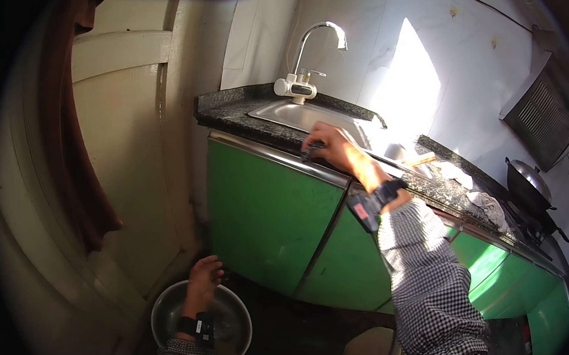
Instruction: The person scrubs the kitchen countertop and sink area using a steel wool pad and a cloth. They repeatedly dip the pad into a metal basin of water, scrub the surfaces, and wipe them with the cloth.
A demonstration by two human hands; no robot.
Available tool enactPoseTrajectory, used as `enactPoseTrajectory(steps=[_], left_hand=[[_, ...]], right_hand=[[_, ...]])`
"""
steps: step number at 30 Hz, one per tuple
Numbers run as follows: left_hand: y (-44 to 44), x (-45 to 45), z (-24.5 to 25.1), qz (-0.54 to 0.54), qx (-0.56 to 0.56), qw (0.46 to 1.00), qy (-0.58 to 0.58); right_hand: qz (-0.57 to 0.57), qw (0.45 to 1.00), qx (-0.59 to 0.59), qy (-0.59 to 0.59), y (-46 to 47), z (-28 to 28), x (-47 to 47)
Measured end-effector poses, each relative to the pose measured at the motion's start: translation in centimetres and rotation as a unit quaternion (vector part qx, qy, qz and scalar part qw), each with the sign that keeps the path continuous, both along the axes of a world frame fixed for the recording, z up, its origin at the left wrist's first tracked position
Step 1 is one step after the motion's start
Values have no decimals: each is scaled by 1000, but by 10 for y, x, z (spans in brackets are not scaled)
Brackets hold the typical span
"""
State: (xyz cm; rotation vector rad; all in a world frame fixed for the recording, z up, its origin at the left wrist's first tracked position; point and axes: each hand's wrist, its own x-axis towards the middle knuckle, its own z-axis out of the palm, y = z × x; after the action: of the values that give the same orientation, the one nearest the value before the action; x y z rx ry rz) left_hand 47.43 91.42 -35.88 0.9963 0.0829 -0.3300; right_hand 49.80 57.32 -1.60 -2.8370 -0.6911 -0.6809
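Note:
My right hand is at the front edge of the dark stone counter, its fingers closed on a small dark scrubber, blurred and partly hidden. Behind that hand lies the stainless steel sink, with a chrome faucet on a white base at its back. My left hand hangs lower left, over a round metal basin on the floor. The fingers of that hand are curled, and nothing shows in them. Both wrists wear black straps with small devices.
Green cabinet doors run below the counter. White cloths lie on its right part. A wok and a range hood are at the far right. A brown curtain hangs by the pale door at left.

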Motion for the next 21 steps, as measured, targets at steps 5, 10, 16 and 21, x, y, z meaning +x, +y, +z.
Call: enactPoseTrajectory(steps=[5,10,16,21], left_hand=[[0,-2,1,-8,5,1000,5],[-8,-4,12,-22,9,1000,4],[-28,-4,17,-65,-17,998,-1],[-38,-5,14,-83,-36,996,-9]], right_hand=[[-82,984,151,43,-116,1,-146],[-166,975,142,41,-194,4,-237],[-102,982,124,97,-159,14,-196],[-15,1000,14,18,-77,8,-97]])
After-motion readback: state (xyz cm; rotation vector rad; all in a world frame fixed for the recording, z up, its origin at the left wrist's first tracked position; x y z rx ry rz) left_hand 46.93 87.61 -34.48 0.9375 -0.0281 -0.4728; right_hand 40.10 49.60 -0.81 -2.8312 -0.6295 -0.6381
